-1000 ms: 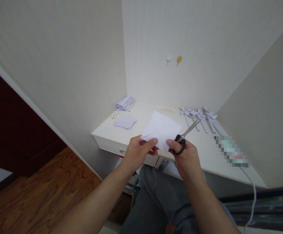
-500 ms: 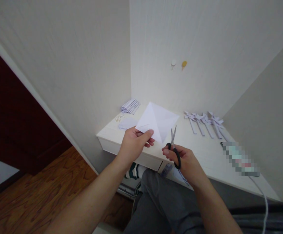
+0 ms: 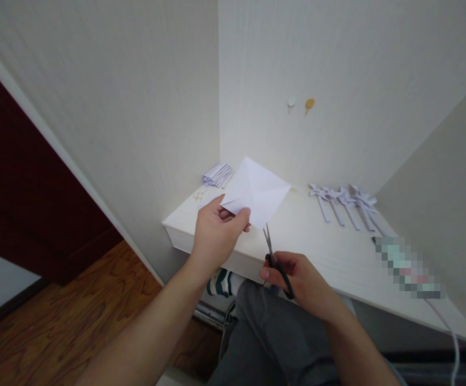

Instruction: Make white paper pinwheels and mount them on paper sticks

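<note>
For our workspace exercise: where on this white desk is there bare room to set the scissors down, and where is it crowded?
Bare desk runs along the front edge, between the held paper square and the pinwheels. The back left corner is crowded with a strip bundle; the right end holds the pinwheels and a blurred object.

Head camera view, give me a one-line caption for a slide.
Left hand holds a creased white paper square above a white desk; right hand points scissors at its lower corner.

paper square [image 3: 256, 191] white, creased | scissors [image 3: 276, 262] black handles, grey blades | worktop [image 3: 329, 241] white | pinwheels [image 3: 343, 202] at its far edge pale lilac, possibly | floor [image 3: 76, 316] brown wood grain | trousers [image 3: 265, 338] grey
</note>
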Motion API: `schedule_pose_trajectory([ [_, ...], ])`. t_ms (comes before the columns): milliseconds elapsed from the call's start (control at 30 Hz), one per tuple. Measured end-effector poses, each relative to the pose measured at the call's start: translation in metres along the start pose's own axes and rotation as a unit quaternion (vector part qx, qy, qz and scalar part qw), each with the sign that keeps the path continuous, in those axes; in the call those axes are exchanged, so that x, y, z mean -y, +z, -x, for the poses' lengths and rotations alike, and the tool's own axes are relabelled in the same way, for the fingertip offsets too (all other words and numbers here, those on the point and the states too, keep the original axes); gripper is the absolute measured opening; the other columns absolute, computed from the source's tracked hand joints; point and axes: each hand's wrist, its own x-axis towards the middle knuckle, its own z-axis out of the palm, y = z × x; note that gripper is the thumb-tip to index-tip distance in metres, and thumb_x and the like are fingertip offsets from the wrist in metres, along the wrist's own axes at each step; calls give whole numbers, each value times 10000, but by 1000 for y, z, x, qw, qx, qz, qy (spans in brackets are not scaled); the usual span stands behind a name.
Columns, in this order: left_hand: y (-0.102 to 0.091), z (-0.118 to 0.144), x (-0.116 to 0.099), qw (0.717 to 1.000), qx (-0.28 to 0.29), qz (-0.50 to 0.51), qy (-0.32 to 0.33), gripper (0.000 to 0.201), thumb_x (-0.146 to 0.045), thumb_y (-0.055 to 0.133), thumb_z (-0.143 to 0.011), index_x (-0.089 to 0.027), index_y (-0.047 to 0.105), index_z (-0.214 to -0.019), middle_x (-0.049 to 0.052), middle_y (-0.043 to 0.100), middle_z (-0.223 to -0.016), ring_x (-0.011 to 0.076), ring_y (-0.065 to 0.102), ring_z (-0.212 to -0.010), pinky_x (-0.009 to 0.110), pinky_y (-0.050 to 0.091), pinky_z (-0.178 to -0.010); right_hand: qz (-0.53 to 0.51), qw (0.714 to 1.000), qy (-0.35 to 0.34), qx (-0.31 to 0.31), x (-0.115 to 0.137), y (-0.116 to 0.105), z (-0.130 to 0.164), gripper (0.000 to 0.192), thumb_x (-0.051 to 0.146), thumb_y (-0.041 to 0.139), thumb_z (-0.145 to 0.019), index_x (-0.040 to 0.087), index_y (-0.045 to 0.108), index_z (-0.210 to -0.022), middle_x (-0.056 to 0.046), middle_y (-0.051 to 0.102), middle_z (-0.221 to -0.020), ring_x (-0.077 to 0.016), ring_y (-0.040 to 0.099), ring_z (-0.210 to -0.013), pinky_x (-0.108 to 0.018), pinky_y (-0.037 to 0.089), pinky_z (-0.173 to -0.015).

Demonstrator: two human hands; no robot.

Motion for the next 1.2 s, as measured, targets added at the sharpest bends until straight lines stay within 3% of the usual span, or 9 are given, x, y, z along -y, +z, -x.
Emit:
schedule_pose_trajectory([
  [333, 5, 6, 6, 1000, 5, 10, -6, 181, -273, 773, -725, -148, 670, -805, 4, 706, -630, 133, 649, -530, 228, 506, -516, 13, 1000, -9, 3, -1, -1, 0, 491, 604, 840, -676, 172, 609, -638, 39, 484, -586, -127, 394, -599, -275, 285, -556],
  [1200, 3, 8, 7, 1000, -2, 22, -8, 178, -255, 789, -717, -137, 678, -791, -2, 710, -607, 128, 658, -520, 223, 539, -539, 11, 1000, -10, 11, -5, -3, -2, 510, 622, 835, -674, 170, 602, -640, 28, 508, -598, -123, 392, -597, -275, 274, -553],
])
